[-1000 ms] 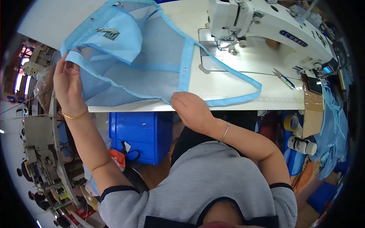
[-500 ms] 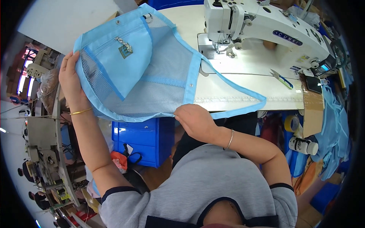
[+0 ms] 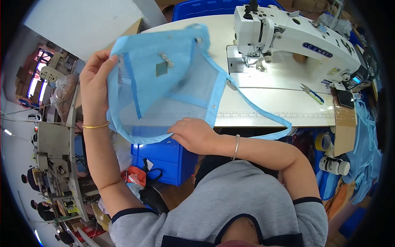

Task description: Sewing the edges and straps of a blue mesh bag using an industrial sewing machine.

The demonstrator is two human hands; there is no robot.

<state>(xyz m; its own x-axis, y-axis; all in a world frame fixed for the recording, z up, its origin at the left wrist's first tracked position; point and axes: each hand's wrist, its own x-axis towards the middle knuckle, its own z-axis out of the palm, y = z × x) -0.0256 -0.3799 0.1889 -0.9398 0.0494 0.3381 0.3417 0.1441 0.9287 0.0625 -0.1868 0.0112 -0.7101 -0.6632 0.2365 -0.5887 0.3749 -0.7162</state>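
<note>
My left hand (image 3: 94,78) grips the upper left edge of a light blue mesh bag (image 3: 160,90), thumb pressed on the binding. My right hand (image 3: 191,133) pinches the bag's lower bound edge. The bag is spread between them over the table's front part, its upper part blurred. A fabric pocket panel (image 3: 154,70) with a dangling charm (image 3: 161,68) lies at its upper left, and a strap (image 3: 267,115) loops out to the right, hanging past the table edge.
A white sewing machine (image 3: 296,45) stands on the white table (image 3: 271,103), with scissors (image 3: 312,92) and a dark phone (image 3: 345,99) at right. Blue bins (image 3: 164,168) are below and behind. Blue fabric (image 3: 364,152), tape (image 3: 323,142) and a bottle (image 3: 333,165) sit at right. Co-workers (image 3: 35,181) appear at far left.
Both hands have shifted with the bag: my left hand up and right, my right down and then left. The bag is lifted and turned, showing more of the pocket panel.
</note>
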